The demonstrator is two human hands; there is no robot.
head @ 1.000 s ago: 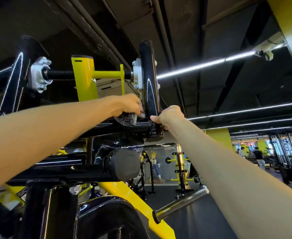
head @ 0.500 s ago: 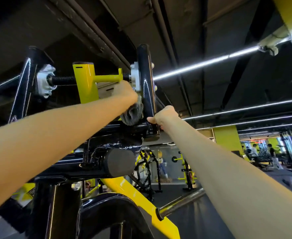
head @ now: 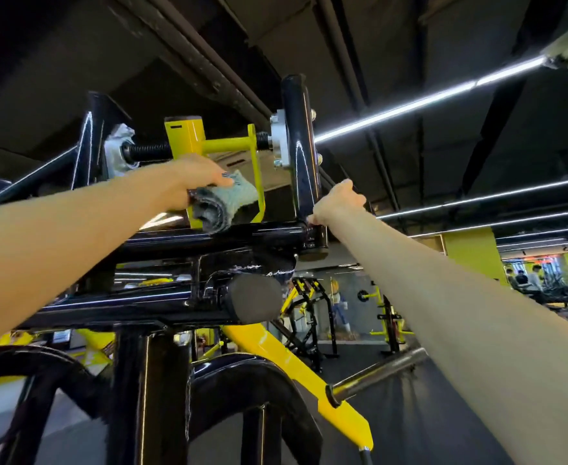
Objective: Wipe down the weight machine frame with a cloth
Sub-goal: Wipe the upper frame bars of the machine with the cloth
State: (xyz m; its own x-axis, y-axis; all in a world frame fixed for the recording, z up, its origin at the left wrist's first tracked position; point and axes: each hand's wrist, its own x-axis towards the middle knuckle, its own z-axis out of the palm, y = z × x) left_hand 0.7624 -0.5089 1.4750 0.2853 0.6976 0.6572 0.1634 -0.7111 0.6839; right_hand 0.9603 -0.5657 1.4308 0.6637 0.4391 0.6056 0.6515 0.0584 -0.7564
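Cloth: we clench it in left hand, bunched for pressure on bar just beneath; right hand grips post, apparently bracing our overhead reach.

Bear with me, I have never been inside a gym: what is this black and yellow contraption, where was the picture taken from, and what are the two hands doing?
This is a weight machine in a gym, black steel tubes with yellow parts. The picture comes from a camera worn on the person's head, looking up along both bare arms. The left hand grips a grey cloth, bunched against the black crossbar in front of the yellow bracket. The right hand holds the black upright post near its foot, seemingly for support.
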